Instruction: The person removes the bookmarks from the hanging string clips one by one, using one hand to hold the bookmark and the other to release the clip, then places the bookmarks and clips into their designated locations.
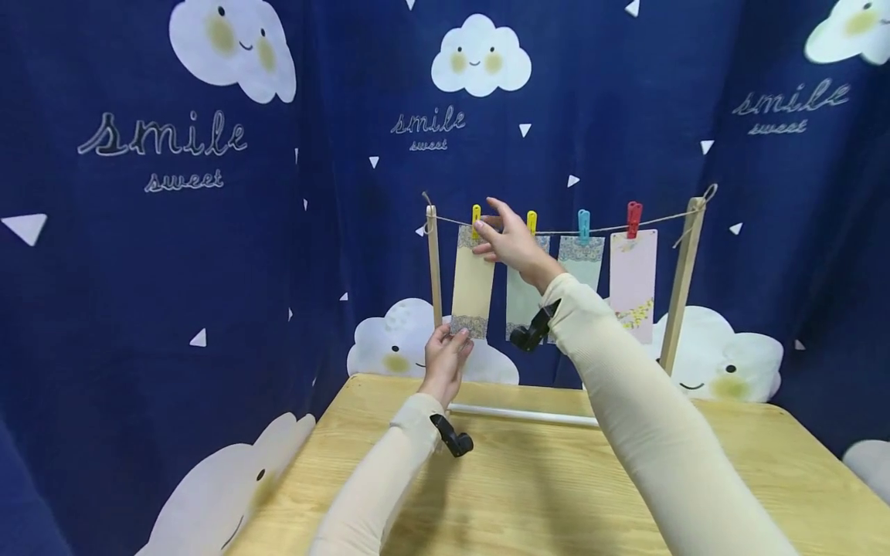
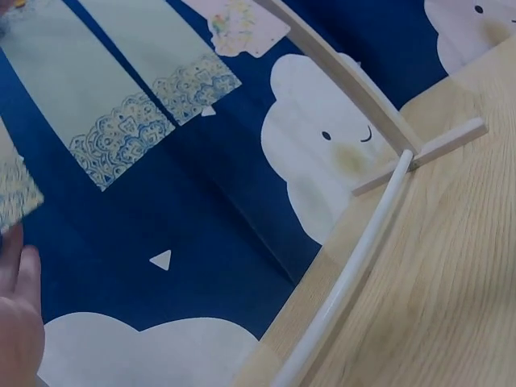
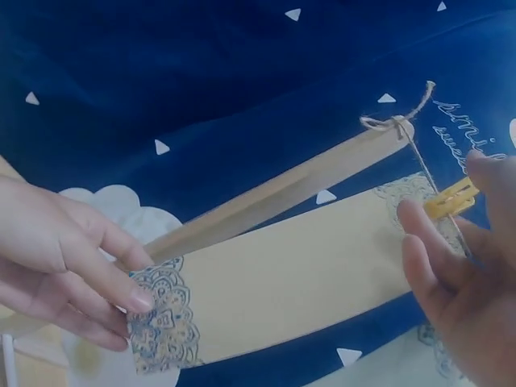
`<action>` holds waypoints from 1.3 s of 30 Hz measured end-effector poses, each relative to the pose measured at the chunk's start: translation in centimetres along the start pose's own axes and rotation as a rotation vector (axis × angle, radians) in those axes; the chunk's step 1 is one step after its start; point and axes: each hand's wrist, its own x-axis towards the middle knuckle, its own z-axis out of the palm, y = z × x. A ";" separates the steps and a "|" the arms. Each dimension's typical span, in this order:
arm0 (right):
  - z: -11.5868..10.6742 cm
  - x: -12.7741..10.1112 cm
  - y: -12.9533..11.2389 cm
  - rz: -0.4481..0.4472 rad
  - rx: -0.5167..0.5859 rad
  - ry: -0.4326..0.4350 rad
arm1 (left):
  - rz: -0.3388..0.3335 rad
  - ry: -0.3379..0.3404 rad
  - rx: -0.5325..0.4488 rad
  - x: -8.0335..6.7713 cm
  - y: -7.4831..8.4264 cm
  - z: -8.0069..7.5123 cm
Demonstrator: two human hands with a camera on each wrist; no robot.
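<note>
My left grip (image 1: pixel 445 351) pinched the bottom edge of the card (image 1: pixel 473 282) hanging leftmost on the string (image 1: pixel 605 228); my right grip (image 1: pixel 511 239), fingers spread, touched its yellow peg (image 1: pixel 476 218). Best practice: steady card, squeeze peg squarely.

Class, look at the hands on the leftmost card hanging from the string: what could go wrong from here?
1. The left hand pinches the yellow card by its bottom edge; pulling down might tear it or yank it from the yellow peg.
2. The right hand is at that peg; tugging the string could tip the light wooden frame.
</note>
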 end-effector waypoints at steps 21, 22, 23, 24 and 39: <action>0.6 0.1 0.4 -0.001 0.067 0.142 | -0.037 -0.074 0.015 0.4 0.6 -0.9; 0.6 0.0 0.4 -0.003 0.089 0.158 | -0.039 -0.076 0.009 0.4 0.5 -0.8; 0.7 0.0 0.6 -0.006 0.118 0.176 | -0.041 -0.080 0.003 0.4 0.5 -0.8; 0.7 0.0 0.7 -0.006 0.153 0.194 | -0.043 -0.083 -0.002 0.4 0.5 -0.7; 1.5 0.3 1.1 -0.056 0.479 0.384 | -0.046 -0.084 -0.042 0.2 0.5 -0.7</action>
